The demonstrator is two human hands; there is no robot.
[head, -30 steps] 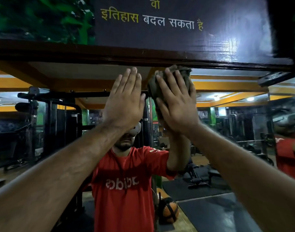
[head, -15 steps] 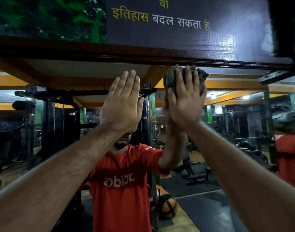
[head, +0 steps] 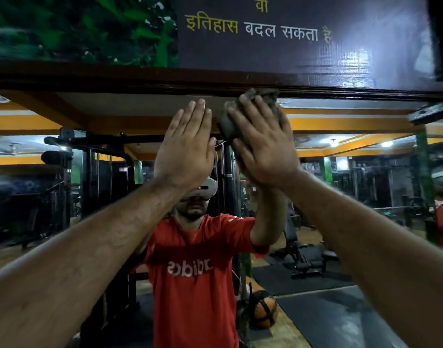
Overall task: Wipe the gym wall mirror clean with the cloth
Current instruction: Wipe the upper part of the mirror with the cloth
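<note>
Both arms are raised to the mirror (head: pixel 353 197), hands side by side near its top edge.

Right hand (head: pixel 262 144): fingers spread and laid over a bunched grey-green cloth (head: pixel 243 114), pressing it flat against the glass. The cloth sits at the very top of the mirror, its upper edge touching the dark wooden frame (head: pixel 140 80). Cloth shows above the fingertips and to the left of the hand; the rest is hidden under the palm. Whether the thumb curls round the cloth cannot be told from this angle — the fingers themselves lie nearly straight.

Left hand (head: pixel 186 144): flat on the glass, fingers straight and held together, holding nothing. It lies just beside the right hand, thumb close to the cloth.

Above the frame — a dark sign (head: pixel 290 46) with yellow and white lettering, and a green leaf panel (head: pixel 77 28) to its left.

Reflected in the glass: the person in a red shirt (head: pixel 198 277) wearing a white headset (head: pixel 203 190), arms up to meet the real ones; black gym machines (head: pixel 95 184) on the left; an orange ball (head: pixel 264 312) on the floor; a bench (head: pixel 303 249) on dark mats to the right; orange ceiling beams with lights on.

The glass itself shows no clear streaks at this resolution.
</note>
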